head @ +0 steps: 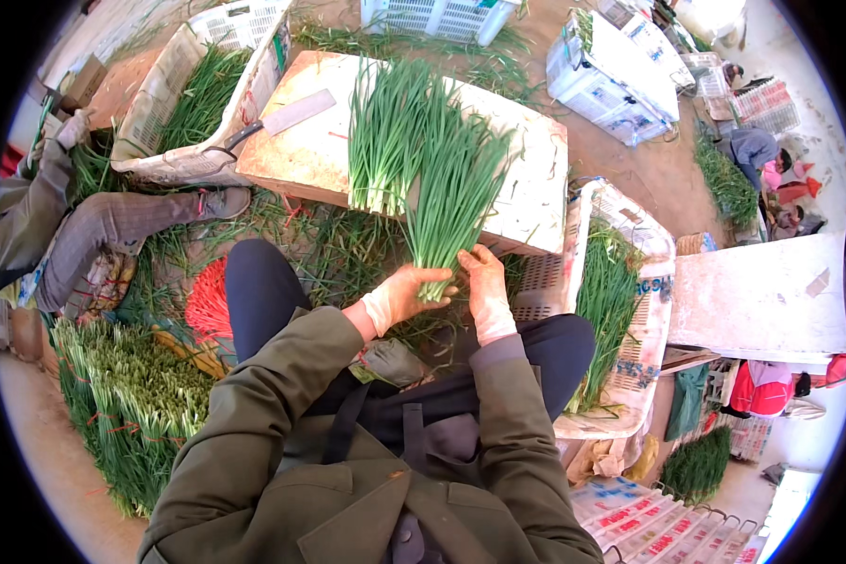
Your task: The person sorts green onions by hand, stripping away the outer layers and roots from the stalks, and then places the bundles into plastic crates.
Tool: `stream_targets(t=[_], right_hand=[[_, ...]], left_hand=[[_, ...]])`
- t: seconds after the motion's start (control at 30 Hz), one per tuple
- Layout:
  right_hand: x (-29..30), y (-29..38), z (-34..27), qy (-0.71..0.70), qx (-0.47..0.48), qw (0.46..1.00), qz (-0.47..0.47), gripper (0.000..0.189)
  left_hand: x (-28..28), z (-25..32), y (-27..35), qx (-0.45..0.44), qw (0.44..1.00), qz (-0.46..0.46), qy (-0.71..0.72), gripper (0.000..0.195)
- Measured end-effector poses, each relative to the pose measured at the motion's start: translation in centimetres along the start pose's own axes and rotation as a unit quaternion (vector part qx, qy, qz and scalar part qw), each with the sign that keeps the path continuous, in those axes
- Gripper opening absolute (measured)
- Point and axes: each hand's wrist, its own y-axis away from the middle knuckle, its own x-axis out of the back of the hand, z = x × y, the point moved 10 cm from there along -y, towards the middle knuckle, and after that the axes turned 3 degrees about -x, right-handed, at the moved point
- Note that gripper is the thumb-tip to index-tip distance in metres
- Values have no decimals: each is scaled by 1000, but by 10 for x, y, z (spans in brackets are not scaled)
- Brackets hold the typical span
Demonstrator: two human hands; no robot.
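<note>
My left hand [412, 290], in a thin pale glove, is wrapped around the white stem ends of a bunch of garlic chives [452, 190]. The green leaves point away from me and lie over the far wooden board. My gloved right hand [485, 282] is at the right side of the stems, with thumb and fingertips at the bunch's edge. Whether it pinches any stalks is unclear. A second pile of chives [384, 141] rests on the light wooden board [289, 158], left of the held bunch. A cleaver [299, 113] lies on the board's left end, its handle overhanging the edge.
Plastic crates with chives stand left [130, 137] and right [659, 282] of the board. Red ties [208, 303] lie by my left knee, near stacked tied bunches [137, 395]. Chive scraps litter the floor. A co-worker's leg [127, 218] extends from the left; another person [751, 151] bends far right.
</note>
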Motion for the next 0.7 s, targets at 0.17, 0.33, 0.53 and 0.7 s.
stream_targets(t=[0.17, 0.33, 0.53, 0.7], right_hand=[[2, -8, -6, 27, -27, 999, 23, 31], [8, 2, -91, 330, 134, 915, 190, 49], [3, -24, -99, 467, 144, 864, 122, 37], [32, -43, -115, 504, 181, 820, 203, 16]], left_hand=[[24, -13, -12, 25, 999, 4, 27, 32], [26, -14, -11, 23, 999, 16, 28, 28], [20, -13, -11, 11, 1000, 13, 4, 30], [17, -9, -9, 15, 1000, 12, 1, 29]])
